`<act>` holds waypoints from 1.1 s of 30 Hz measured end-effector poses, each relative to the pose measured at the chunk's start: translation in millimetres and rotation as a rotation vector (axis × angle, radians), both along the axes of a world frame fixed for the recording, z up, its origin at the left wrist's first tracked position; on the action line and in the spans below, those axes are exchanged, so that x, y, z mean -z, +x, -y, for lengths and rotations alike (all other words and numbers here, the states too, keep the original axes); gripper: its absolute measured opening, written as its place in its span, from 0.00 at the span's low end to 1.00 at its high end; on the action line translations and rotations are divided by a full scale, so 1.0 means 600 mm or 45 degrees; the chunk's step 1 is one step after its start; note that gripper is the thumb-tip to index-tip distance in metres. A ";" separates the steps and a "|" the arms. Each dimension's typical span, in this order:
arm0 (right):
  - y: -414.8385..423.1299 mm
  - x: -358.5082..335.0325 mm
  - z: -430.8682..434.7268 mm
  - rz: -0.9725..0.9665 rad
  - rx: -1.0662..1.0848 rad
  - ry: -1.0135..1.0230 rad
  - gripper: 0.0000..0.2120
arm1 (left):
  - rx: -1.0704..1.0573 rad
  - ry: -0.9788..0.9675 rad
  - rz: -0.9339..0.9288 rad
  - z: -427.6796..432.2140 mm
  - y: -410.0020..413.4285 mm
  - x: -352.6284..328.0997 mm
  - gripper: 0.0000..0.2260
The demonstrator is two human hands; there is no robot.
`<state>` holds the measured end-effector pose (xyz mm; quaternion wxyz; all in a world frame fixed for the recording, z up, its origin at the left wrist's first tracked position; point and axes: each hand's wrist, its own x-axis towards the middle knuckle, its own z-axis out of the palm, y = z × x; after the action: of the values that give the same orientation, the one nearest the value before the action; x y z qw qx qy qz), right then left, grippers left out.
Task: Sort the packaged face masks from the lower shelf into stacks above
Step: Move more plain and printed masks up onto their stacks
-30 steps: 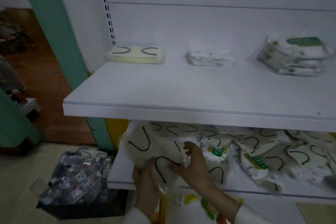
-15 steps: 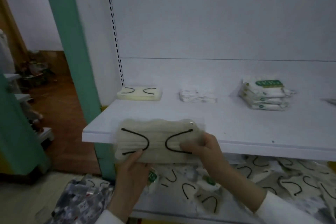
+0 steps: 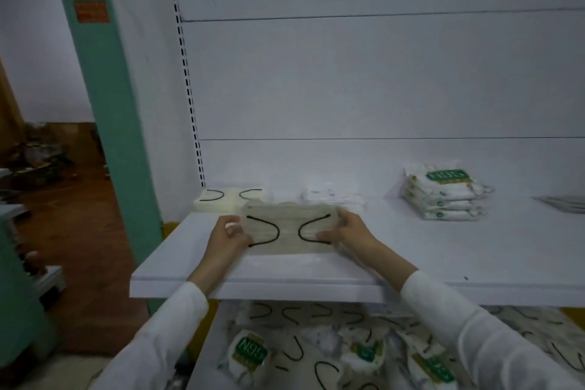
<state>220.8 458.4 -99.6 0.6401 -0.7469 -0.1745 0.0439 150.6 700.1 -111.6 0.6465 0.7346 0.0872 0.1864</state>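
In the head view, we hold a beige mask pack (image 3: 288,233) with black ear loops over the upper shelf (image 3: 474,250), our left hand (image 3: 228,236) and right hand (image 3: 346,231) each pinching one end. It lies just in front of the matching beige stack (image 3: 229,199). We should push it backward onto this stack, edges aligned, loops facing up, then release both ends together.

— What can't be made out on the upper shelf (image 3: 474,256)?
— The middle stack (image 3: 332,197) at 12 o'clock is smeared; its print is unreadable. A flat pack (image 3: 563,203) at 3 o'clock runs off the edge.
— And below?
— The loose pile (image 3: 348,345) at 6 o'clock is partly covered by the shelf and sleeves (image 3: 493,336).
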 end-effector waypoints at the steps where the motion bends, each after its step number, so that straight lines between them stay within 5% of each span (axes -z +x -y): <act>1: 0.003 0.009 -0.004 -0.038 0.035 0.032 0.20 | -0.016 0.034 -0.033 0.000 0.010 0.014 0.17; 5: 0.008 0.010 -0.017 -0.109 0.115 0.191 0.20 | -0.075 0.120 -0.036 -0.002 0.031 0.022 0.08; 15: 0.014 0.035 0.035 0.149 0.261 -0.182 0.04 | -0.011 0.247 0.029 -0.040 0.018 0.030 0.06; 20: 0.005 0.020 0.075 0.208 0.474 -0.146 0.05 | 0.059 0.162 0.132 -0.005 0.043 0.005 0.08; 33: -0.125 -0.028 0.501 0.260 1.088 -0.146 0.04 | 0.674 0.061 0.262 0.439 0.132 -0.041 0.08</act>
<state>145.7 157.6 -82.5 0.5379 -0.7867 0.0903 -0.2891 229.5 436.8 -87.1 0.6606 0.7241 -0.1783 0.0867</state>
